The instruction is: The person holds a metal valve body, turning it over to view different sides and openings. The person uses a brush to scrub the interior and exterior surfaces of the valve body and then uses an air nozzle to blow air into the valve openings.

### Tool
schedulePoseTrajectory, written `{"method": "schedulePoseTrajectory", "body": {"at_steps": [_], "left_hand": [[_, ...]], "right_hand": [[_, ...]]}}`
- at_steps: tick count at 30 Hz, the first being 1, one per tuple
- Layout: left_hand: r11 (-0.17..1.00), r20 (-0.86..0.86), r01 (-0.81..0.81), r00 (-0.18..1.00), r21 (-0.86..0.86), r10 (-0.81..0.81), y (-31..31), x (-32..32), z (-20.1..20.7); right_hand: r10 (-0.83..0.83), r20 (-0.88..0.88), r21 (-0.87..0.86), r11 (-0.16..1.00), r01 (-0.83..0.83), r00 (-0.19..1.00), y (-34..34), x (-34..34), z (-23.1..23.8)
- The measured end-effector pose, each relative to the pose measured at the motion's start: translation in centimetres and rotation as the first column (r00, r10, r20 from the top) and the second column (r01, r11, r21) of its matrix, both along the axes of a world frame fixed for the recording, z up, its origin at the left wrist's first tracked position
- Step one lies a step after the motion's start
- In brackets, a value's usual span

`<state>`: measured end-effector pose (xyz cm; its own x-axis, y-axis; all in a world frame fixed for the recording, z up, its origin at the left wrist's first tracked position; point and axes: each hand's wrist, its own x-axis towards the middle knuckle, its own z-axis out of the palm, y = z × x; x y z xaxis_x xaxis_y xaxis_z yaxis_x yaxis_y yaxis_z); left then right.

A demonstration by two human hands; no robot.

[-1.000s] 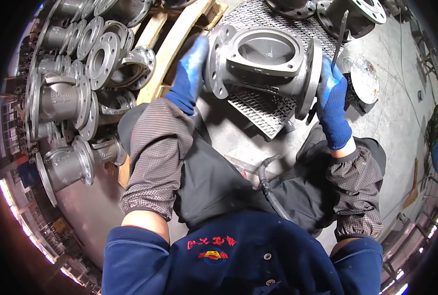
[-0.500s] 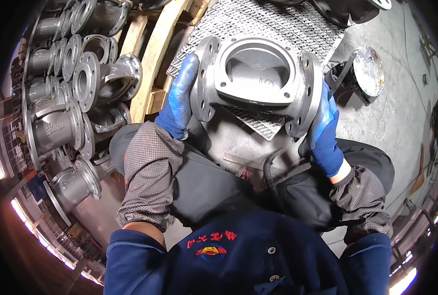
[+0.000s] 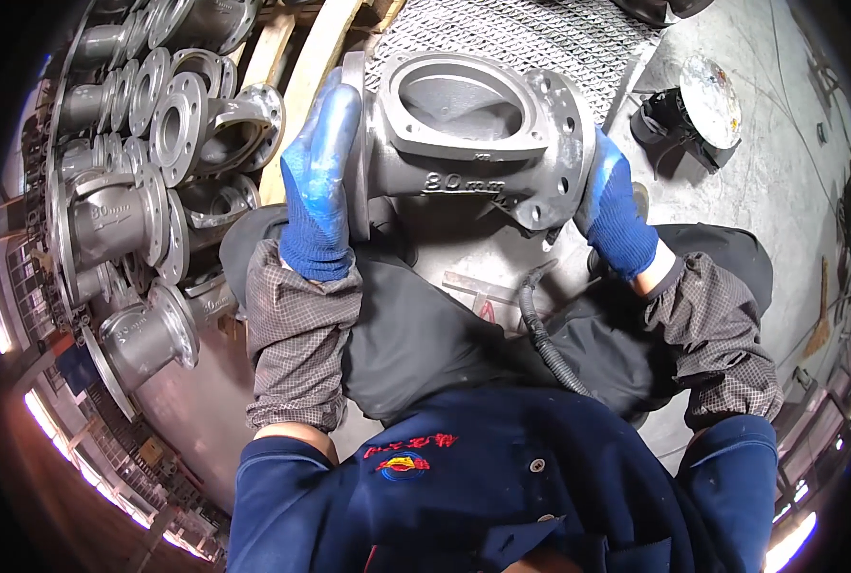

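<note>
Between my two blue-gloved hands is a grey cast-metal valve body (image 3: 454, 143), with a round flange at each end and an oval flanged opening on its upper side. My left hand (image 3: 322, 177) presses flat along the outer face of the left flange, fingers pointing up. Against the outside of the right flange, my right hand (image 3: 616, 205) grips from the edge; its fingertips are partly hidden behind the metal. The body sits tilted, with raised lettering on the side toward me. A ridged metal mesh plate (image 3: 531, 38) lies behind and partly under it.
Several similar valve bodies (image 3: 115, 222) are stacked at my left beside a wooden pallet (image 3: 303, 91). To the right stands a black round object with a pale, stained disc top (image 3: 710, 103). A ribbed black hose (image 3: 540, 329) runs between my knees, near a flat metal bar (image 3: 468, 285).
Both hands have turned the valve body, so its lettered side now shows and its opening faces farther away. It has also shifted slightly left and away from me.
</note>
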<state>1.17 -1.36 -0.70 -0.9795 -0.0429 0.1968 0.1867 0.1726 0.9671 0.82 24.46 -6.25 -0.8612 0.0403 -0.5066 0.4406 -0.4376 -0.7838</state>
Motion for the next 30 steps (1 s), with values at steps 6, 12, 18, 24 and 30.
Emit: {"method": "schedulePoseTrajectory", "body": {"at_steps": [6,12,18,24,30], "left_hand": [[0.99,0.083,-0.008,0.996,-0.144,0.02,-0.4,1.3,2.6],[0.833,-0.318,-0.047,0.935,-0.552,-0.158,-1.2,1.3,2.0],[0.964,-0.118,0.109,0.983,-0.242,-0.141,0.0,-0.2,2.2],[0.775,-0.237,0.004,0.951,-0.632,-0.198,0.2,-1.2,1.4],[0.747,-0.48,-0.112,0.826,-0.655,-0.297,-0.1,-3.3,1.0]], "right_hand": [[0.014,0.171,-0.159,0.987,0.013,0.985,-1.3,0.1,0.5],[0.169,-0.003,-0.144,0.975,-0.168,0.986,-0.3,-1.0,-2.8],[0.575,-0.262,0.707,0.661,-0.252,0.775,2.0,-4.0,-2.3],[0.019,0.16,0.324,0.943,-0.071,0.987,-0.2,-3.2,-0.7],[0.245,0.136,0.486,0.828,-0.28,0.96,0.3,0.7,-3.9]]}}
